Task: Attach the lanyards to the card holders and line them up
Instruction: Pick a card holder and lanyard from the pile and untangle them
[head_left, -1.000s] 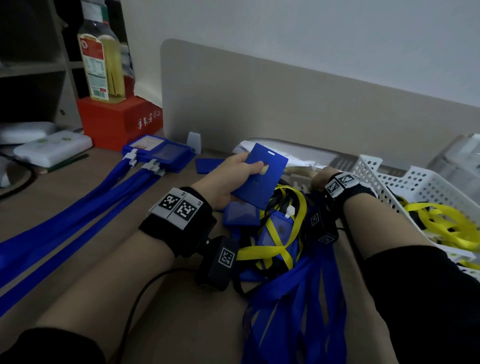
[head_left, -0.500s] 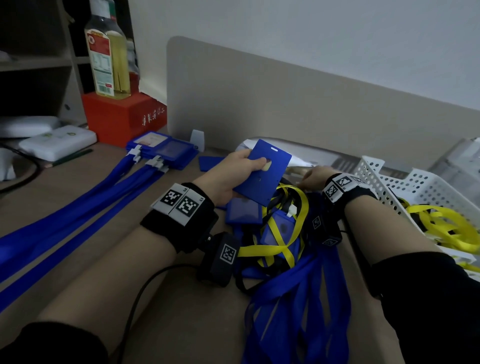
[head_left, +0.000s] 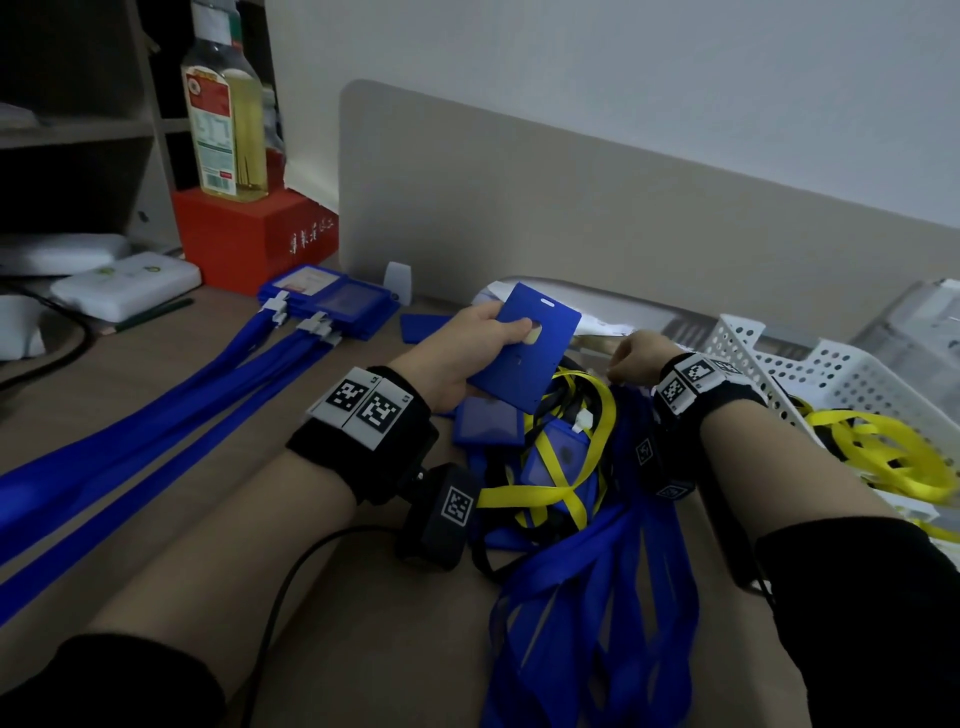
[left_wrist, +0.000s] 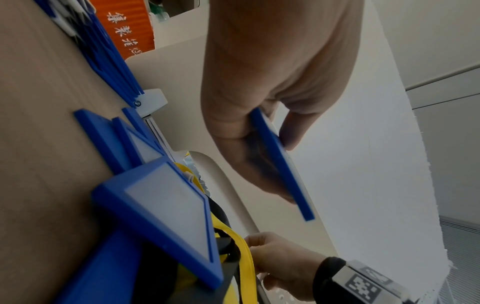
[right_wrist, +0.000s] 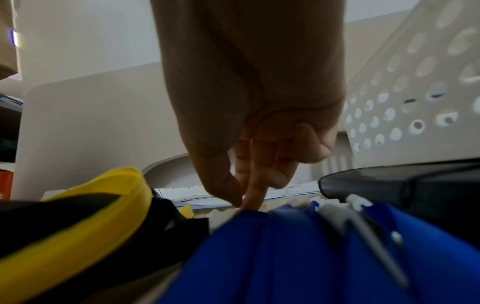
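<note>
Since the earlier frames, both hands have kept nearly the same poses; the camera has shifted slightly, and the right hand (head_left: 636, 356) has risen a little at the back of the pile. Left hand (head_left: 467, 353) grips a blue card holder (head_left: 527, 353), thumb on the face, fingers curled behind; the holder is raised off the desk and tilted, slot end toward 12 o'clock. In the left wrist view the same holder (left_wrist: 281, 164) shows edge-on, clamped between thumb and fingers. Right hand, at 3 o'clock from the held holder, has thumb and forefinger pressed together at the top edge of the blue lanyards (right_wrist: 285, 246); whether they pinch a strap or a clip cannot be told.

Below the hands, toward 6 o'clock, lies a tangle of yellow lanyards (head_left: 566, 467) over loose card holders (head_left: 488, 428), with the blue lanyards (head_left: 587, 623) trailing toward the viewer. At 10 o'clock, finished holders (head_left: 332, 299) lie side by side, their straps (head_left: 130, 436) running out toward 8 o'clock. A white perforated basket (head_left: 810, 374) stands at 3 o'clock. A red box (head_left: 249, 239) carrying a bottle (head_left: 226, 98) stands at 11 o'clock.
</note>
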